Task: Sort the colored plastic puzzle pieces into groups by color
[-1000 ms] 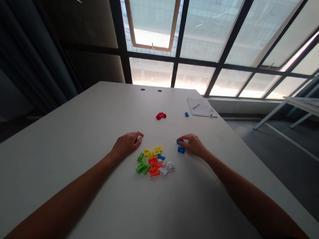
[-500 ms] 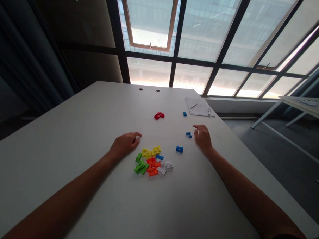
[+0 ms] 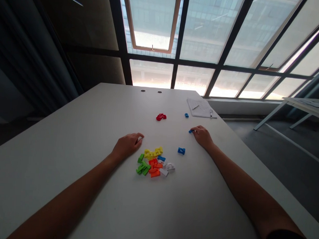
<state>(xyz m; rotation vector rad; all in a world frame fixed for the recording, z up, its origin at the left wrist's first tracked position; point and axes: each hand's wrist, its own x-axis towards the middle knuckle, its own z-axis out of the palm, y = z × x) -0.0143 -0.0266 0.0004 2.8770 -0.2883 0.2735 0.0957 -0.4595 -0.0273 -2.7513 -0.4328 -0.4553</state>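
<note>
My right hand (image 3: pixel 203 136) is closed in a pinch on a small blue plastic block (image 3: pixel 190 131) at the right of the table. My left hand (image 3: pixel 127 145) rests on the table with its fingers loosely curved, a gap at the thumb, and holds nothing. Just right of it lies a pile of small blocks: yellow blocks (image 3: pixel 153 153), green blocks (image 3: pixel 144 167), orange blocks (image 3: pixel 155 168), white blocks (image 3: pixel 169 166) and a blue one (image 3: pixel 161 158). Another blue block (image 3: pixel 181 151) sits between the pile and my right hand.
Farther back are a cluster of red blocks (image 3: pixel 161 116) and a single blue block (image 3: pixel 186 115). Papers (image 3: pixel 201 109) with two pens lie near the right edge of the white table (image 3: pixel 109 110). A second table (image 3: pixel 303 104) stands at the far right.
My right hand has moved slightly left and down and taken hold of the blue block that lay beside it. My left hand stays in place. The view has shifted a little.
</note>
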